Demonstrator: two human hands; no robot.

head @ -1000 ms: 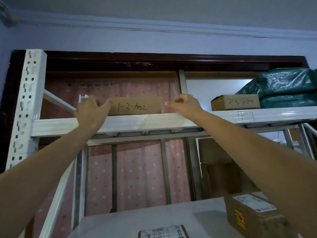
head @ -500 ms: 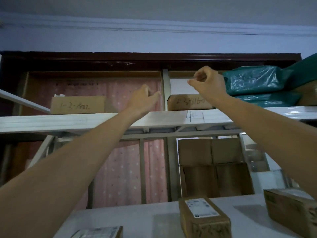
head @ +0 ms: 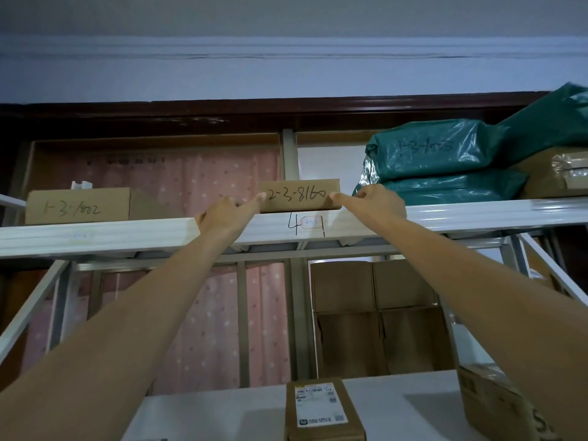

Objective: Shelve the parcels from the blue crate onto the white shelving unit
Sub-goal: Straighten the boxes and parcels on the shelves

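A small cardboard parcel marked 2-3-8160 (head: 299, 195) stands on the top level of the white shelving unit (head: 95, 237), just above a front-rail label reading 2-3. My left hand (head: 227, 214) reaches up, its straight forefinger touching the parcel's left end. On the other side my right hand (head: 375, 202) does the same, forefinger tip against the right end. Neither hand wraps round the parcel. The blue crate is out of view.
Another cardboard parcel marked 1-3-1002 (head: 76, 206) sits further left on the same level. Green plastic-wrapped parcels (head: 429, 148) and a taped box (head: 560, 170) crowd the right end. The lower shelf holds a labelled box (head: 321, 409) and a second box (head: 496, 402); stacked cartons (head: 375, 313) stand behind.
Both hands left the 1-3-1002 parcel, moved right along the top shelf, and now touch the two ends of the 2-3-8160 parcel. My view shifted right as well.
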